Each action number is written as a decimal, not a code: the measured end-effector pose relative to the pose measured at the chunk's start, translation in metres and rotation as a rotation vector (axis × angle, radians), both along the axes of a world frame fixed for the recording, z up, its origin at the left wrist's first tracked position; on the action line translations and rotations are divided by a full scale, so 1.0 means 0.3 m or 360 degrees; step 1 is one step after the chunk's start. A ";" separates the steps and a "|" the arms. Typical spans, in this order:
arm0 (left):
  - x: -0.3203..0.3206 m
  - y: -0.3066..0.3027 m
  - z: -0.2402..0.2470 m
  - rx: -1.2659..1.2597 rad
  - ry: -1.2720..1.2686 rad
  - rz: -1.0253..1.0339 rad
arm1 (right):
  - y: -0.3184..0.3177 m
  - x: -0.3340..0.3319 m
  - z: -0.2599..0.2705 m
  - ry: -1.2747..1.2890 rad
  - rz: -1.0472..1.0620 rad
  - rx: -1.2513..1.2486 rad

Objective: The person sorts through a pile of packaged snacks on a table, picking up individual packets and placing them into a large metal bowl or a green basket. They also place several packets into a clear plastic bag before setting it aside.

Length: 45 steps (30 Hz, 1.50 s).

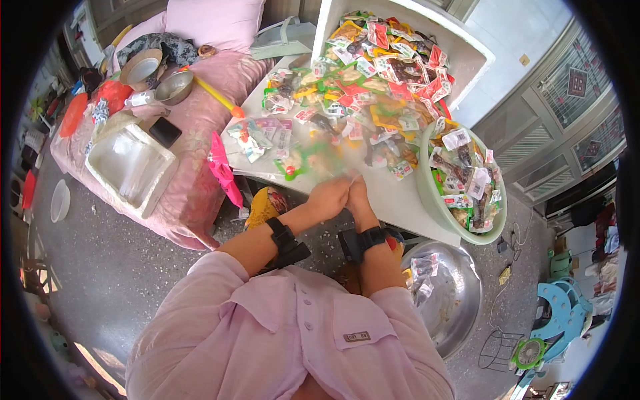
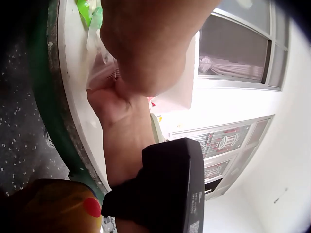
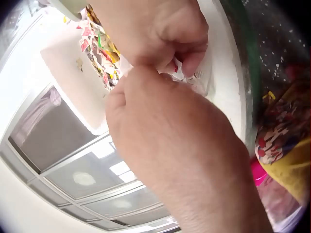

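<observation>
In front of the body, my left hand (image 1: 330, 199) and right hand (image 1: 359, 197) meet at the near edge of the white table (image 1: 413, 207). Both pinch the near end of a clear plastic bag (image 2: 101, 73), whose far part blurs over the packets in the head view. Green shows on the plastic in the left wrist view. My right hand (image 3: 170, 29) has its fingers curled against the plastic, close against my left hand (image 3: 141, 92). The fingertips are mostly hidden. Loose snack packets (image 1: 273, 97) lie spread over the table beyond the hands.
A white foam box (image 1: 470, 63) at the back tips packets onto the table. To the right stands a pale green basin (image 1: 427, 190) full of packets. A metal basin (image 1: 453, 293) sits on the floor. At left is a pink-covered bed (image 1: 220, 80) with bowls and a foam tray (image 1: 150, 193).
</observation>
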<state>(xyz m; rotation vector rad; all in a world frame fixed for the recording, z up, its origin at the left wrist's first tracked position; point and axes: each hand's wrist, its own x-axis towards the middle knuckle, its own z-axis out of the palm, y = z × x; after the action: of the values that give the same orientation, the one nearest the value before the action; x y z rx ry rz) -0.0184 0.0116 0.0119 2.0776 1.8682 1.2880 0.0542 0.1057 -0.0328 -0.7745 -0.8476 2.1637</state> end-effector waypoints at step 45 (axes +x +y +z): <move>-0.051 -0.010 -0.151 -0.0293 0.0385 0.0041 | 0.528 0.030 0.246 -0.0756 -0.0491 0.0840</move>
<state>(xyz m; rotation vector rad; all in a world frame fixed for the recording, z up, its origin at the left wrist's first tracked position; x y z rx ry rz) -0.0338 0.0085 -0.0335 2.1989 2.0243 0.8621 0.0633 0.2640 0.0410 -1.0669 -1.3638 1.4052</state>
